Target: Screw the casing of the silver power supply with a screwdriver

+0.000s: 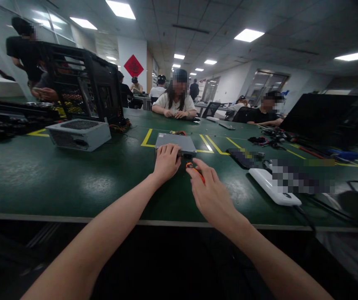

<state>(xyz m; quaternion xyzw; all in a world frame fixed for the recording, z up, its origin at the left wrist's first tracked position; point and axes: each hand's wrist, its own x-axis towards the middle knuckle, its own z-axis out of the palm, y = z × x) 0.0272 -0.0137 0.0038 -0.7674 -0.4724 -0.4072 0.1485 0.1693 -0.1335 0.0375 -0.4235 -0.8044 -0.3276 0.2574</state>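
A flat grey computer power supply lies on the green table before me, with coloured wires behind it. My left hand grips its near left part, fingers over the top and thumb at the front side. Just right of this, my right hand is held with thumb and index finger apart around an orange and black tool. The hand partly hides that tool, so its kind is unclear.
A larger power supply and an open black computer case stand left. On the right are a white power bank-like device, a dark phone-like slab, cables and a large black panel. A co-worker sits opposite.
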